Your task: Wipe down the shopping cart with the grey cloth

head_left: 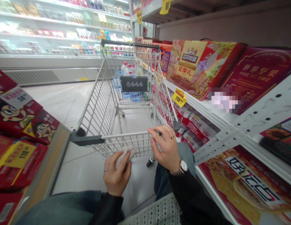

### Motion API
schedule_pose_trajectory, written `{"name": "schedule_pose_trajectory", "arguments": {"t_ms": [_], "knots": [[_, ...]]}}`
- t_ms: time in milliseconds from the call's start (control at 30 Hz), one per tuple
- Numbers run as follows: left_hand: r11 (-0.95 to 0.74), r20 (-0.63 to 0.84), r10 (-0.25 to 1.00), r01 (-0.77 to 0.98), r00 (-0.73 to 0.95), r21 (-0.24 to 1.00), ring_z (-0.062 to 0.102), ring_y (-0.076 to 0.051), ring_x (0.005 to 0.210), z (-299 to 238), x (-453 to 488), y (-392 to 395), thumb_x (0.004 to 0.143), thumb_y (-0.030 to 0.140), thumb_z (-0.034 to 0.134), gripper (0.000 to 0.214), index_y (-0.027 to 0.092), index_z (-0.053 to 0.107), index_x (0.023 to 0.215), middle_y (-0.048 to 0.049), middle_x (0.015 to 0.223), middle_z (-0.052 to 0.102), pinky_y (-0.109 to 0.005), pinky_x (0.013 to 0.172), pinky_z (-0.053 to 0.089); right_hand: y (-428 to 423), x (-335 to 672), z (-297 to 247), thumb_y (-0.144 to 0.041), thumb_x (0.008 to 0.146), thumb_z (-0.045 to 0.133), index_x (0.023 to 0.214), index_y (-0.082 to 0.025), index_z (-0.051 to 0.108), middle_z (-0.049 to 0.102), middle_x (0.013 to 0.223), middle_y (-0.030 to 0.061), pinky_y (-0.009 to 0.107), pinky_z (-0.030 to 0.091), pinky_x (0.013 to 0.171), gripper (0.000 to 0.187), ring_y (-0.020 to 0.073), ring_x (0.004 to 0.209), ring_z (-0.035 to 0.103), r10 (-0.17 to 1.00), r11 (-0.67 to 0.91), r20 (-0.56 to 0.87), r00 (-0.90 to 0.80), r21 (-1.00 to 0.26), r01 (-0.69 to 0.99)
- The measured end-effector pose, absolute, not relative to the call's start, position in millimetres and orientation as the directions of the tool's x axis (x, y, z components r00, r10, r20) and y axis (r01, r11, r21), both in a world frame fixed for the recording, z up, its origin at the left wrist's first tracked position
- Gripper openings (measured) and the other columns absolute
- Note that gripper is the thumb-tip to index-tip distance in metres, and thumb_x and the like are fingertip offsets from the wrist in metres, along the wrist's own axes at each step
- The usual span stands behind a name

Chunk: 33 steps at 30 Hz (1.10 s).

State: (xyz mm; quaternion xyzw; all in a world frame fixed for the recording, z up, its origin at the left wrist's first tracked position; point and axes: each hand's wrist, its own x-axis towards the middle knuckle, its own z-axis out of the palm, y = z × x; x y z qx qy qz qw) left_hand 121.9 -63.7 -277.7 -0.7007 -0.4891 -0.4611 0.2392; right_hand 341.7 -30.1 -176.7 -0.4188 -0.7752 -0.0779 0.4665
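Note:
A wire shopping cart stands in the aisle just ahead of me, its handle bar nearest. My right hand, with a ring and a wristwatch, rests its fingers on the right end of that handle. Below the bar, my left hand is closed around a crumpled whitish cloth or tissue. The basket looks empty near me; bottles show through its far end.
On the right, white shelves carry red gift boxes and a yellow price tag. Red boxes are stacked on a low stand at the left. A refrigerated display lines the far wall beyond grey floor.

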Motion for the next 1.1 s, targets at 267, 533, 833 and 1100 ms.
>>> {"name": "schedule_pose_trajectory", "arguments": {"t_ms": [267, 533, 833, 1100], "knots": [[-0.372, 0.935, 0.354, 0.913, -0.027, 0.168, 0.063, -0.026, 0.111, -238, 122, -57, 0.066, 0.011, 0.084, 0.060, 0.027, 0.070, 0.121, -0.0110, 0.122, 0.066, -0.043, 0.102, 0.049, -31, 342, -177, -0.015, 0.094, 0.055, 0.135, -0.025, 0.060, 0.065, 0.120, 0.0067, 0.043, 0.042, 0.108, 0.042, 0.0217, 0.117, 0.055, 0.582, 0.630, 0.785, -0.212, -0.270, 0.728], [-0.411, 0.892, 0.448, 0.900, 0.063, 0.143, 0.065, -0.024, 0.106, -268, 120, -61, 0.070, 0.008, 0.081, 0.050, 0.023, 0.070, 0.117, -0.0111, 0.114, 0.068, -0.038, 0.098, 0.052, -31, 342, -178, -0.016, 0.093, 0.055, 0.138, -0.028, 0.058, 0.065, 0.121, 0.0062, 0.045, 0.043, 0.108, 0.046, 0.0221, 0.117, 0.057, 0.590, 0.629, 0.781, -0.204, -0.287, 0.723], [-0.409, 0.935, 0.355, 0.899, 0.000, 0.155, 0.064, -0.025, 0.111, -235, 127, -58, 0.066, 0.008, 0.083, 0.060, 0.026, 0.069, 0.122, -0.0105, 0.122, 0.068, -0.041, 0.102, 0.050, -32, 343, -178, -0.015, 0.093, 0.055, 0.135, -0.026, 0.059, 0.065, 0.120, 0.0067, 0.045, 0.043, 0.108, 0.043, 0.0224, 0.117, 0.056, 0.597, 0.626, 0.775, -0.205, -0.292, 0.723], [-0.438, 0.888, 0.452, 0.889, 0.090, 0.133, 0.065, -0.025, 0.108, -269, 119, -60, 0.069, 0.007, 0.081, 0.053, 0.023, 0.070, 0.118, -0.0118, 0.117, 0.069, -0.039, 0.100, 0.052, -31, 343, -177, -0.015, 0.093, 0.056, 0.135, -0.026, 0.060, 0.066, 0.118, 0.0060, 0.043, 0.044, 0.107, 0.044, 0.0216, 0.115, 0.057, 0.585, 0.635, 0.785, -0.205, -0.287, 0.717]]}}
